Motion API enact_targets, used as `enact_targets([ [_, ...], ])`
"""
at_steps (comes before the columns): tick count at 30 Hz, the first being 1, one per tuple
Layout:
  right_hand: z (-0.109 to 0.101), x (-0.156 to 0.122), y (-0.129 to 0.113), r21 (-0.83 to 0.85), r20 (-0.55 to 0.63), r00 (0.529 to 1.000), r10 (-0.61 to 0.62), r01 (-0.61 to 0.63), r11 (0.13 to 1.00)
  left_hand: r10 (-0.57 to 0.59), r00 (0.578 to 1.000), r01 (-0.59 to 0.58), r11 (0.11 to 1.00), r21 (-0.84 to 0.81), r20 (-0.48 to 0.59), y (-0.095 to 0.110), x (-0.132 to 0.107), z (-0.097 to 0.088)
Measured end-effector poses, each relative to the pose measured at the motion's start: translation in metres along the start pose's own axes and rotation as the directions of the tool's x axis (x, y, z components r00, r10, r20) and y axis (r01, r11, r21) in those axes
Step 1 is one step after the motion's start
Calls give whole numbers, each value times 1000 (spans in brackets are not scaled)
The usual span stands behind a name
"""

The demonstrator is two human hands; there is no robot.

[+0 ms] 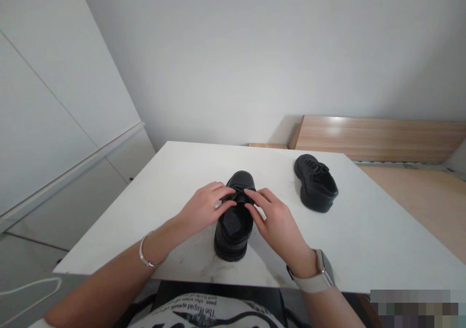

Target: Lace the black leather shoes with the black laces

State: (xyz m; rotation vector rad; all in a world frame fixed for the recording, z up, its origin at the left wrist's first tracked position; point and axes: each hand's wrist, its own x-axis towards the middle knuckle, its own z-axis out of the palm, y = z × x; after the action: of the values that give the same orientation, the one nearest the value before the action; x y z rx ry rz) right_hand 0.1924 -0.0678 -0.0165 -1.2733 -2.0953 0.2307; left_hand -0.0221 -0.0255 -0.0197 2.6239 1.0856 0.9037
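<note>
A black lace-up leather shoe (233, 243) sits on the white table (174, 172), its toe pointing away from me and its opening toward me. My left hand (209, 202) is at the left side of the lacing, thumb and fingertips closed around the black shoelace (239, 190). From the right, my right hand (271, 211) grips at the same lacing with thumb and forefinger. The fingertips partly hide the lace, and its dark ends are hard to separate from the shoe. A bracelet is on my left wrist, a watch on my right.
The matching black shoe (316, 184) stands at the table's right rear, laces tied in a bow. White cabinets (65, 99) are on the left, a grey wall behind. Beyond the right edge is a wooden bed frame (378, 136). A white cable (32, 286) hangs at lower left.
</note>
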Motion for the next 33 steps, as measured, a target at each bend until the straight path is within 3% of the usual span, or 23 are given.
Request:
enact_targets([
  [6, -3, 5, -7, -124, 73, 994, 80, -71, 990, -86, 992, 89, 996, -27, 87, 1, 3, -10],
  [14, 1, 8, -2, -131, 18, 993, 118, -115, 985, -67, 958, 44, 995, 89, 277, 7, 14, -24],
  [17, 2, 10, 3, -142, -51, 996, 78, -85, 986, 10, 985, -15, 999, 30, 174, 13, 19, -24],
  [19, -1, 14, 3, -98, -138, 989, 46, -60, 993, 10, 1000, -13, 993, -118, -23, 19, 23, -24],
  [21, -7, 21, 0, -19, -268, 963, 28, -34, 999, -92, 968, 14, 949, -315, -232, 24, 28, -23],
  [23, -14, 28, -6, 60, -400, 916, 20, 4, 998, -225, 920, 24, 849, -528, -321, 26, 33, -20],
  [25, -20, 34, -13, 135, -471, 882, 13, 57, 989, -305, 915, 38, 717, -696, -265, 25, 38, -14],
  [27, -21, 39, -19, 218, -450, 893, -1, 111, 970, -324, 930, 74, 627, -775, -173, 22, 41, -8],
  [33, -15, 43, -20, 372, -384, 924, 8, 146, 917, -251, 968, 144, 524, -839, 9, 18, 48, -7],
])
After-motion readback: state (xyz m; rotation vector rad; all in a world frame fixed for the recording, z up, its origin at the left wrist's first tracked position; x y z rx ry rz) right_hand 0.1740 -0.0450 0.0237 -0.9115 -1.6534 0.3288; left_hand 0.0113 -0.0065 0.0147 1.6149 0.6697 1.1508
